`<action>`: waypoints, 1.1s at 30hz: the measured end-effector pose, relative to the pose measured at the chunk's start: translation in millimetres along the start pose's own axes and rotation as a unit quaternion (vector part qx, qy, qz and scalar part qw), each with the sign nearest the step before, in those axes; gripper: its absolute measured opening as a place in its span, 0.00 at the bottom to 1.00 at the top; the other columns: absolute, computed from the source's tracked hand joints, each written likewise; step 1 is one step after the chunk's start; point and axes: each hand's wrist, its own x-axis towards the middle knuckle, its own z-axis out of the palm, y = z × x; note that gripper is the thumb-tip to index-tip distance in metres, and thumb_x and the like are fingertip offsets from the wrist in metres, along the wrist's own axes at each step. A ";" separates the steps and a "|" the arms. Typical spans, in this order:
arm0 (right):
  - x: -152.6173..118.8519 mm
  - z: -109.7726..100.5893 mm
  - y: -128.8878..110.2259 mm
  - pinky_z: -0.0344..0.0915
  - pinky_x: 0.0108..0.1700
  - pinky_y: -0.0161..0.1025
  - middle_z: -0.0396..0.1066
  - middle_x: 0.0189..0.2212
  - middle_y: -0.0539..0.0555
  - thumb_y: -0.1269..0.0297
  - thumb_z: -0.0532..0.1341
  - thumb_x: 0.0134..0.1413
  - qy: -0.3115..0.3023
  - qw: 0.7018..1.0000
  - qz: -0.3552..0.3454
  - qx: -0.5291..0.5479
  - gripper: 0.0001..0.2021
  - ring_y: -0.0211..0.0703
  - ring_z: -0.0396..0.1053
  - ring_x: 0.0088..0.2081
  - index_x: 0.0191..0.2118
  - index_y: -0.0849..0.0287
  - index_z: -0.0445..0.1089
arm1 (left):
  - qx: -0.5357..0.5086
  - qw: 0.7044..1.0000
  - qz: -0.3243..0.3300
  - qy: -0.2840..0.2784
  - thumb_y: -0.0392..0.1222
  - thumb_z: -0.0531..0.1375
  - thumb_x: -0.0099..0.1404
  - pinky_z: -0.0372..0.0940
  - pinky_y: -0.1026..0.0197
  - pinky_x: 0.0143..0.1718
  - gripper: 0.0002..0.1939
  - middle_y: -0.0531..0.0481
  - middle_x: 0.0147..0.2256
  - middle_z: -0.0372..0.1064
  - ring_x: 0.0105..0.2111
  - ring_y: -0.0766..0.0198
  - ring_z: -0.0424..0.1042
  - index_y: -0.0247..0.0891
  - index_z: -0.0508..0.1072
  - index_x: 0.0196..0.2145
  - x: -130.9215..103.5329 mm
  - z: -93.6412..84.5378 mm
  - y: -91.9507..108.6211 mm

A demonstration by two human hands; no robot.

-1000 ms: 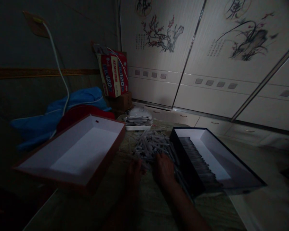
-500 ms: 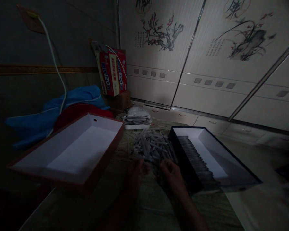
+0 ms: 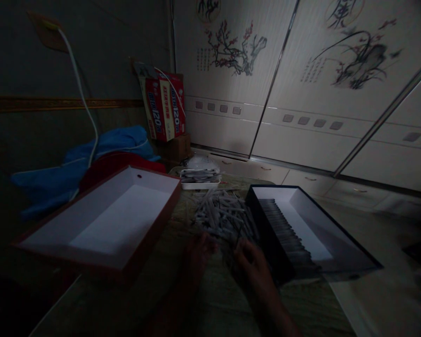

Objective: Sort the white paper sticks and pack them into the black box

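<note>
Dark stick (image 3: 239, 234) is pinched in R hand (image 3: 254, 263), at near edge of pile (image 3: 224, 213). L hand (image 3: 197, 253) nr pile; its grip can't be told. Stick's best kept clear of pile, w/ light pinch.

Thin dark stick (image 3: 239, 234) held, tilted; slim pale sticks (image 3: 218, 211) in loose crisscross heap.

one head-worn camera looks forward and down across the worktop (image 3: 224, 302) from its near side, just above the person's forearms (image 3: 271, 302), which enter at the bottom. the left hand (image 3: 199, 250) and right hand (image 3: 250, 262) sit near it, low in the middle of a wide view. sliding cabinet doors (image 3: 305, 93) stand farther off, filling the upper right, their seams slanting.
</note>
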 end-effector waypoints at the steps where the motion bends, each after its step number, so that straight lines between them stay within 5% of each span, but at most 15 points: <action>1: -4.2 -2.6 -1.4 0.59 0.27 0.30 0.64 0.23 0.47 0.58 0.58 0.49 -0.006 0.999 -0.023 -0.042 0.09 0.36 0.62 0.26 0.26 0.59 0.64 | 0.000 1.000 0.010 -0.001 0.43 0.67 0.43 0.65 0.63 0.25 0.13 0.52 0.22 0.71 0.22 0.65 0.71 0.35 0.69 0.25 0.7 -0.6 0.9; 6: -25.4 -12.5 -0.9 0.57 0.27 0.29 0.64 0.22 0.48 0.60 0.54 0.54 -0.040 0.982 -0.059 -0.173 0.10 0.36 0.62 0.25 0.28 0.60 0.65 | -0.024 0.999 0.038 -0.004 0.41 0.67 0.44 0.63 0.66 0.23 0.12 0.54 0.21 0.68 0.21 0.68 0.69 0.35 0.68 0.23 5.9 -3.4 2.3; 18: -37.4 -13.8 -8.8 0.58 0.25 0.29 0.66 0.22 0.48 0.61 0.53 0.54 -0.030 0.977 -0.074 -0.200 0.09 0.36 0.63 0.23 0.31 0.59 0.66 | -0.039 0.999 0.025 0.003 0.41 0.67 0.44 0.63 0.66 0.23 0.13 0.55 0.21 0.69 0.22 0.69 0.69 0.35 0.68 0.25 5.9 -5.4 2.0; 29: -28.6 -12.8 -8.4 0.56 0.25 0.29 0.64 0.21 0.48 0.56 0.51 0.55 -0.032 0.979 -0.051 -0.196 0.14 0.36 0.61 0.24 0.28 0.61 0.65 | 0.054 0.994 0.059 -0.072 0.45 0.64 0.48 0.60 0.65 0.20 0.12 0.54 0.19 0.69 0.17 0.68 0.67 0.36 0.67 0.24 -1.0 0.1 2.2; 33: -28.5 -3.3 -12.8 0.59 0.27 0.31 0.67 0.24 0.50 0.53 0.53 0.54 -0.016 0.984 -0.028 -0.173 0.14 0.39 0.64 0.27 0.33 0.60 0.66 | 0.083 0.988 0.006 -0.130 0.42 0.64 0.49 0.62 0.64 0.23 0.09 0.53 0.21 0.70 0.20 0.65 0.69 0.35 0.69 0.26 -11.9 4.0 -5.3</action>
